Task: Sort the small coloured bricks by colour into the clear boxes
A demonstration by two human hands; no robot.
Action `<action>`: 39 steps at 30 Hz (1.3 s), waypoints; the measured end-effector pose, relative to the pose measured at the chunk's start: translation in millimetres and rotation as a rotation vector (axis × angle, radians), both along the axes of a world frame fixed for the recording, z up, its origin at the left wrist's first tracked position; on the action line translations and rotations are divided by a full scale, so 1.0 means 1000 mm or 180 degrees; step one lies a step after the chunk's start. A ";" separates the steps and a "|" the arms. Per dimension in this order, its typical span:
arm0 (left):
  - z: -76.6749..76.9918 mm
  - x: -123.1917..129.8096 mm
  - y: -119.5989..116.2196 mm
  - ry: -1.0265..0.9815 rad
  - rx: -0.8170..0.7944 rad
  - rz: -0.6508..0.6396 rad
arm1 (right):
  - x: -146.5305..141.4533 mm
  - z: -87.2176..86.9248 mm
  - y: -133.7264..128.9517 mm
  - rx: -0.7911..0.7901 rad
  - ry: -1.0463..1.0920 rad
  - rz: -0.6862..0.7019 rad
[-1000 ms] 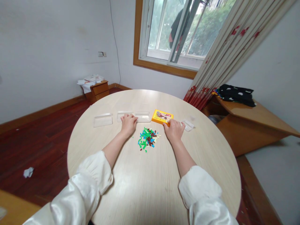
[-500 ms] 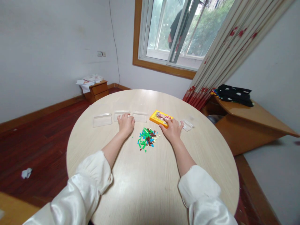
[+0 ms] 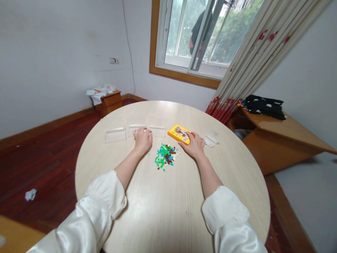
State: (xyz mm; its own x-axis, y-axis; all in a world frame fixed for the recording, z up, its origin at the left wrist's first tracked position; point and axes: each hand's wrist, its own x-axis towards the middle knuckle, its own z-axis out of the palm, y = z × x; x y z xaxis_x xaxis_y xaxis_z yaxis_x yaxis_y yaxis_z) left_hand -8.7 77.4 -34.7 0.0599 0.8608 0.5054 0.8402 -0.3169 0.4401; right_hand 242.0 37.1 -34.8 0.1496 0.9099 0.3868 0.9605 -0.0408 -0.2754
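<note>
My left hand (image 3: 143, 141) rests at the near side of the clear plastic trays, fingers curved and apart, holding nothing. Behind its fingertips lies the middle tray (image 3: 133, 130); another tray (image 3: 119, 135) is to its left and a third tray (image 3: 158, 132) to its right. My right hand (image 3: 194, 144) grips the right end of a flat yellow box (image 3: 176, 132) with a printed picture on top; the thumb lies along the near edge. Between the hands is a loose pile of small building bricks (image 3: 166, 154) in green, brown, blue and cream.
A small clear plastic piece (image 3: 211, 141) lies right of my right hand. All this is on a round pale wooden table (image 3: 168, 211). Beyond stand a low cabinet with papers (image 3: 101, 89), a tilted wooden desk (image 3: 284, 140) with dark cloth, and a curtain (image 3: 244, 59). A person shows outside the window.
My right hand's fingers have shifted slightly right and drawn closer together at the end of the yellow box. My left hand has barely moved. The bricks and trays stay as they were.
</note>
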 end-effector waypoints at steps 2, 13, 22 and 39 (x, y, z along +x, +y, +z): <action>0.001 0.000 -0.001 -0.0074 0.0061 -0.0012 | 0.001 -0.001 0.001 -0.0098 0.0069 -0.0052; 0.007 -0.001 -0.004 -0.0517 0.0215 -0.0157 | 0.003 0.001 0.001 0.0224 0.0770 0.0044; 0.017 0.014 -0.019 -0.2806 -0.0529 -0.1427 | -0.030 0.010 -0.006 0.0905 0.1373 0.0791; 0.021 0.017 -0.023 -0.4331 -0.1878 -0.2485 | -0.074 0.023 -0.028 0.0748 0.2127 0.1624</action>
